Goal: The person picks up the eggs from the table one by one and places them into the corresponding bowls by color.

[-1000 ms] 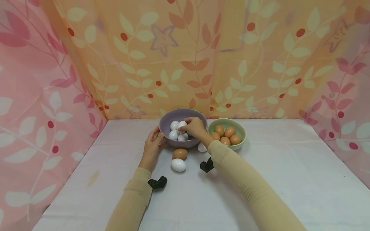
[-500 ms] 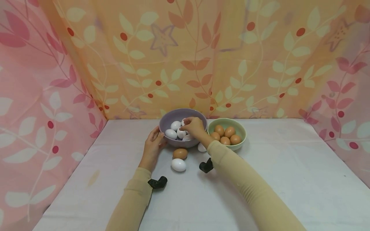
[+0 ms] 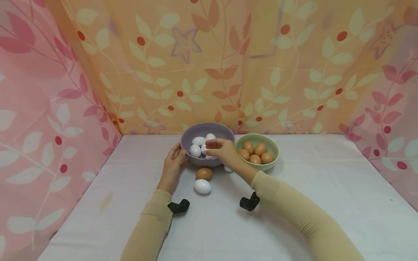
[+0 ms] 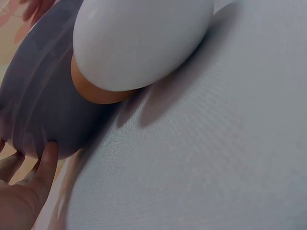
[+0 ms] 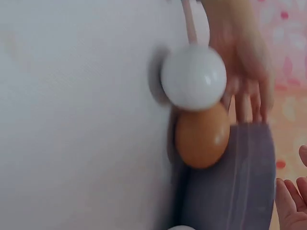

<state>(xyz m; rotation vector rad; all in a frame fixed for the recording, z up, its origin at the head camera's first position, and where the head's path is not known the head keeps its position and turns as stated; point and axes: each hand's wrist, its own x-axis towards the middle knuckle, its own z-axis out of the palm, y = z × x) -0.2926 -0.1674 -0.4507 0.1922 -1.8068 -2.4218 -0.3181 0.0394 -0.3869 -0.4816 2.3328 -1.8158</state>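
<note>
My left hand (image 3: 171, 166) rests against the left outer wall of a purple bowl (image 3: 202, 162), its thumb and fingers touching the side. In the left wrist view the thumb (image 4: 47, 160) lies on that wall. Several white eggs (image 3: 195, 150) lie in the bowl, partly hidden by my right hand (image 3: 226, 150). That hand hovers over the bowl's right side with loosely extended fingers and no egg between them; the right wrist view shows its fingers apart. In front of the bowl sit a brown egg (image 3: 204, 174) and a white egg (image 3: 202, 186).
A pale green bowl (image 3: 261, 166) with several brown eggs (image 3: 260, 149) stands right of the purple one. Another white egg (image 3: 228, 169) lies near the purple bowl, partly covered by my right hand. A floral curtain (image 3: 183, 72) hangs behind the white tablecloth (image 3: 130, 174).
The right hand has let go of a white egg in the purple bowl, and its fingers have opened. Its forearm has shifted right. Eggs in the bowl have rolled; the left hand stays put.
</note>
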